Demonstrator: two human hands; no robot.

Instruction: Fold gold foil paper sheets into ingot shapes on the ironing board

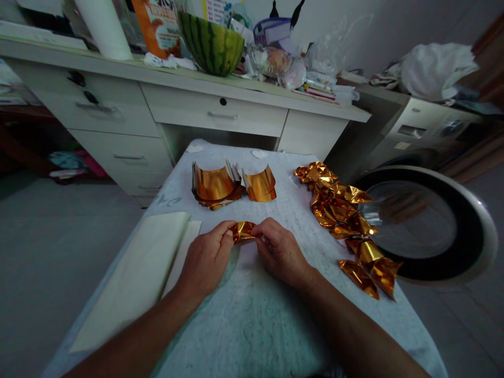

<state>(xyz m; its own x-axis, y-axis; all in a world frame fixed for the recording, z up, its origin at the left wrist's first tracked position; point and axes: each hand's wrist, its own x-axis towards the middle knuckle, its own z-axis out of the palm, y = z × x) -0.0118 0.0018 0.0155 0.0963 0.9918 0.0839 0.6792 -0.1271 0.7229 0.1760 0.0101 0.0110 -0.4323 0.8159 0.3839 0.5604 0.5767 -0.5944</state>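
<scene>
A small folded piece of gold foil [243, 231] is stretched between my two hands above the cloth-covered table [252, 310]. My left hand [208, 255] pinches its left end, and the fingers of my right hand [280, 251] are closed on its right end. Just beyond my hands lie curved gold foil sheets in two stacks, a thicker left stack [214, 184] and a smaller right stack [261, 185]. Along the table's right side runs a heap of folded gold foil pieces [334, 205], with a few more pieces [370, 265] at its near end.
Pale paper sheets [134, 273] lie on the table's left side. Behind stands a white desk [252, 118] bearing a cut watermelon [212, 44] and clutter. At the right, a washing machine's round door [425, 223] hangs open beside the table edge.
</scene>
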